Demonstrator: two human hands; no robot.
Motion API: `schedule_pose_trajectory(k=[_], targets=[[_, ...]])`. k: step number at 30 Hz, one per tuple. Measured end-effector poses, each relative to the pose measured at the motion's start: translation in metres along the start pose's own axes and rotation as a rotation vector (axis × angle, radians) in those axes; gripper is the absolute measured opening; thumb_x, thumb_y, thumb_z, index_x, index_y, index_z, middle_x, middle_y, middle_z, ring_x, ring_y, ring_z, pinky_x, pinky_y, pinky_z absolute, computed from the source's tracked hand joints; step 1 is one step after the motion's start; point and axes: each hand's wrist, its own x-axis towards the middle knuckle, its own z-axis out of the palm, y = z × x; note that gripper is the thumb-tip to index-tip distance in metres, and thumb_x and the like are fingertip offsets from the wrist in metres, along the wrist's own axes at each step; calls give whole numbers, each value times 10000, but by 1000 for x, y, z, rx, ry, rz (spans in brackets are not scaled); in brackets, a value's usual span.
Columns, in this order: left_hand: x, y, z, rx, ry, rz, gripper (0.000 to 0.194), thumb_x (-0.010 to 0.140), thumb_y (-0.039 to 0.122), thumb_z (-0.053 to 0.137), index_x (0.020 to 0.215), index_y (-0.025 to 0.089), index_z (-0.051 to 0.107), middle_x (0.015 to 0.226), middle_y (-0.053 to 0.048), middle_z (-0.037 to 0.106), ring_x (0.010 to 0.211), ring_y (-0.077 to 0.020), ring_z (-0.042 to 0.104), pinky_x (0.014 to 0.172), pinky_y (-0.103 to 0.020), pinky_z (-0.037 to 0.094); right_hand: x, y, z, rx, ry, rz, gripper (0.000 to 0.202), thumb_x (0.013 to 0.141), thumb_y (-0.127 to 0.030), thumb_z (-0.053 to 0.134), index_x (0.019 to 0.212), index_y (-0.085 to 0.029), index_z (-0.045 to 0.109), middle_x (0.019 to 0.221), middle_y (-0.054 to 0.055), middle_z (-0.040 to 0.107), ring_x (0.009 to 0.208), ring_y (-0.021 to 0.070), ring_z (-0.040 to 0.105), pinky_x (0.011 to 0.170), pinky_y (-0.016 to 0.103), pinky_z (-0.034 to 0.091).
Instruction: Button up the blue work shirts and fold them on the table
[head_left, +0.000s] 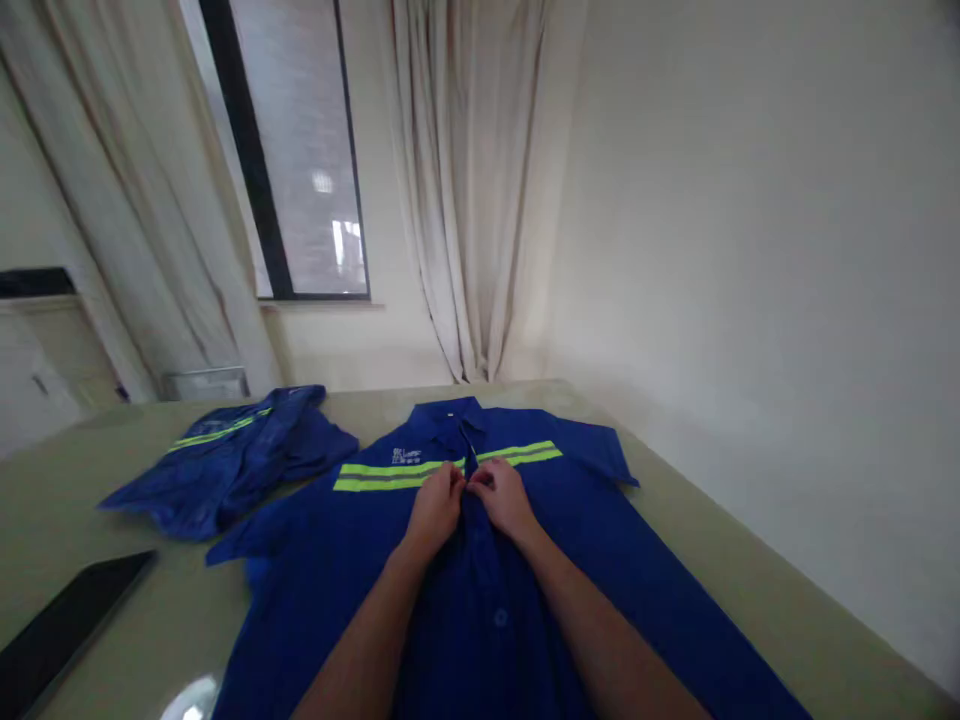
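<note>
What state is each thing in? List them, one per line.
Front shirt: spread out front up, open at the neck.
Left hand: fingertips pinched on the front shirt.
Right hand: fingertips pinched there too.
Second shirt: loosely crumpled.
Dark flat object: lying flat.
Curtains: drawn aside, hanging in folds.
Window: uncovered; whether shut, unclear.

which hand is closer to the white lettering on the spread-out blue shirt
Left. The left hand is just below and to the right of the white lettering; the right hand is farther right, beyond the left hand.
</note>
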Motion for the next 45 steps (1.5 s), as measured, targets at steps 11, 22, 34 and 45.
schedule_pose_trajectory(k=[11, 22, 34, 45], targets=[[-8, 9, -16, 149, -58, 110, 193, 949, 140, 574, 1085, 265, 629, 1004, -16, 730, 965, -191, 674, 797, -272, 455, 18, 16, 4, 80, -126, 159, 91, 756, -186, 688, 719, -172, 769, 702, 20, 748, 693, 185, 669, 628, 248, 451], [-15, 12, -10, 361, 43, 110, 371, 1030, 263, 409, 1324, 198, 625, 1381, -132, 634, 1301, -277, 552, 1115, -433, 396, -3, -4, -1, -205, 15, -31, 513, 850, -148, 571, 1354, -243, 577, 1025, 21, 722, 874, 161, 673, 813, 243, 486], [-81, 32, -5, 465, -29, 121, 540, 1007, 301, 350, 1505, 135, 474, 1564, -139, 493, 1445, -294, 452, 1197, -474, 336, 13, -37, 19, -441, -5, 92, 318, 847, -408, 679, 1032, -151, 703, 1179, 191, 644, 1006, 342, 679, 804, 403, 485], [-17, 25, -34, 410, -52, -155, 246, 1003, 312, 447, 1102, 220, 653, 991, -107, 747, 890, -262, 727, 741, -336, 491, 8, -10, 16, -101, 111, 25, 232, 936, -220, 505, 877, -177, 726, 883, 55, 741, 844, 182, 680, 761, 246, 462]])
